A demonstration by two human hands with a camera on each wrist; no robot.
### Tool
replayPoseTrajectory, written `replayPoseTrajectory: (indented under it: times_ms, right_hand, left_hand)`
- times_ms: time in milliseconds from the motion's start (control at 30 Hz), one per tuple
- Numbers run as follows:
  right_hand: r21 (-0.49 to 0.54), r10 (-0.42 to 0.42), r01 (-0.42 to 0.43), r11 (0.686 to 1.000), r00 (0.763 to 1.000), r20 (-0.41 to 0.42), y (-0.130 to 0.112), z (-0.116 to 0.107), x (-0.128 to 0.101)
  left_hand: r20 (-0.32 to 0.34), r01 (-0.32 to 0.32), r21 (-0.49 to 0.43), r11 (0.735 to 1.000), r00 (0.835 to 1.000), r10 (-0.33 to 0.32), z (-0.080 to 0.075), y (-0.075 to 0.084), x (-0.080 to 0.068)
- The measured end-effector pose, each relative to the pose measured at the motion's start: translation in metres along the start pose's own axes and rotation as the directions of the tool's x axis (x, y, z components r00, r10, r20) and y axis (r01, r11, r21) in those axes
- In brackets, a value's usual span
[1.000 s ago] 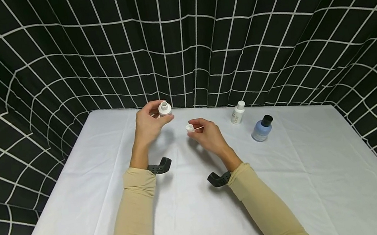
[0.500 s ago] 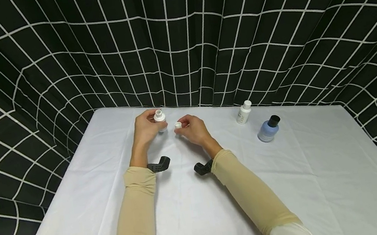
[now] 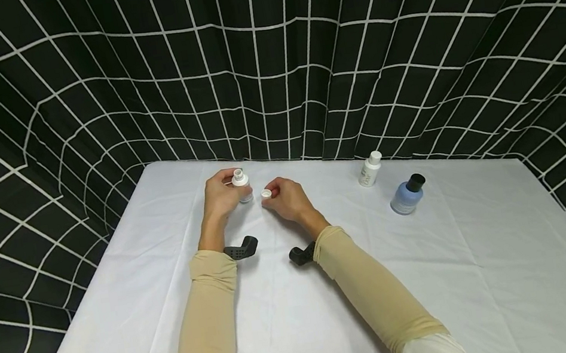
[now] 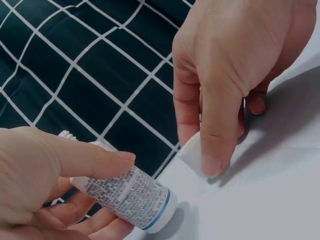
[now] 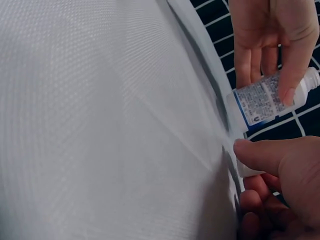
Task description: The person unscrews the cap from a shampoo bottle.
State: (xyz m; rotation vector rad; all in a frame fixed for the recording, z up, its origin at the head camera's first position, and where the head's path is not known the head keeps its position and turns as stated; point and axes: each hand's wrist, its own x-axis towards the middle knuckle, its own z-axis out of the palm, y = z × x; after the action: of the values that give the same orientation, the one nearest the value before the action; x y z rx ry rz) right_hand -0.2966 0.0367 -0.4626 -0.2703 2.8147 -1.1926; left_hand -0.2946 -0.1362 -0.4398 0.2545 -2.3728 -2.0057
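Note:
My left hand (image 3: 221, 198) grips a small white bottle (image 3: 241, 181) whose threaded neck is bare and points up. Dense print and a blue band near the base show on the bottle (image 4: 135, 197) in the left wrist view. To its right, my right hand (image 3: 290, 201) pinches a white cap (image 3: 266, 193) between thumb and fingers, hollow side up, low over the white cloth. A short gap separates cap and bottle. In the right wrist view the thumb and fingers hide most of the cap (image 5: 247, 169).
A white bottle (image 3: 370, 171) with its cap on stands to the right, near the table's back edge. Beside it stands a blue bottle (image 3: 406, 196) with a black cap. A black curtain (image 3: 265, 52) with a white grid hangs behind the cloth-covered table (image 3: 438, 275).
Both hands have come down towards the table, the bottle and cap with them. The right hand has moved left, nearer the bottle. The view has shifted slightly.

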Motion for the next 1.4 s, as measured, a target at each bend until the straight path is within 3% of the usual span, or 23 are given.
replayPoseTrajectory:
  times_ms: [533,833,1167,1400]
  right_hand:
    - [-0.119,-0.043,0.042,0.992,0.999,-0.01,0.003,-0.001,-0.003]
    - [-0.106,-0.053,0.053,0.993,0.999,0.009,0.007,-0.002,-0.004]
    - [-0.05,-0.11,0.111,0.993,0.994,0.019,0.011,-0.028,-0.015]
    - [-0.023,-0.096,0.095,0.995,0.995,-0.039,0.016,-0.072,-0.03]
  left_hand:
    - [0.042,0.003,-0.003,1.0,0.999,-0.003,0.005,-0.007,0.001]
    - [0.043,-0.008,0.086,0.996,0.999,0.005,0.003,0.007,-0.004]
    - [-0.071,-0.109,0.204,0.973,0.99,0.125,0.001,0.039,-0.022]
    - [-0.097,-0.276,0.168,0.946,0.951,0.295,0.011,0.062,-0.04]
